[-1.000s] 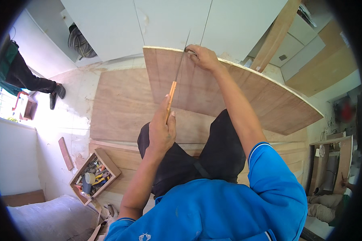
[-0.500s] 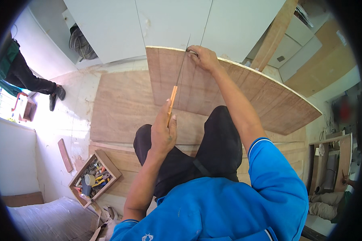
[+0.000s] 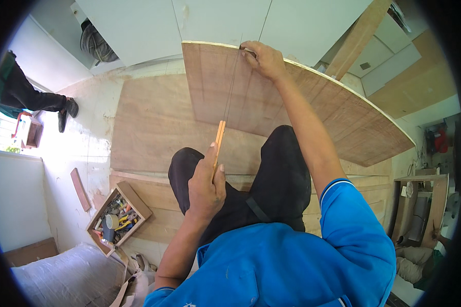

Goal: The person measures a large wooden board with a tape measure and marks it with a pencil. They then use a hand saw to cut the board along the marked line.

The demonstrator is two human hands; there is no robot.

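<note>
A hand saw with an orange wooden handle (image 3: 219, 137) is in my left hand (image 3: 206, 190), whose fingers are wrapped round the grip. Its thin blade rises edge-on across a brown plywood board (image 3: 302, 102) to the board's upper edge. The board stands tilted beyond my knees, with a thin dark line running down its face beside the blade. Over that upper edge, just right of the blade, my right hand (image 3: 265, 61) is closed with curled fingers. A small dark patch under those fingers is too small to make out.
Beneath the standing board lies a flat plywood sheet (image 3: 148, 112). An open wooden box of hand tools (image 3: 139, 202) sits at lower left, near a wood strip (image 3: 80, 189). White panels (image 3: 220, 20) stand behind. People are at far left and lower right.
My left hand has drawn the saw back toward my body, so less blade shows above the board's edge. My right hand keeps its grip on the board. The whole view has shifted slightly.
</note>
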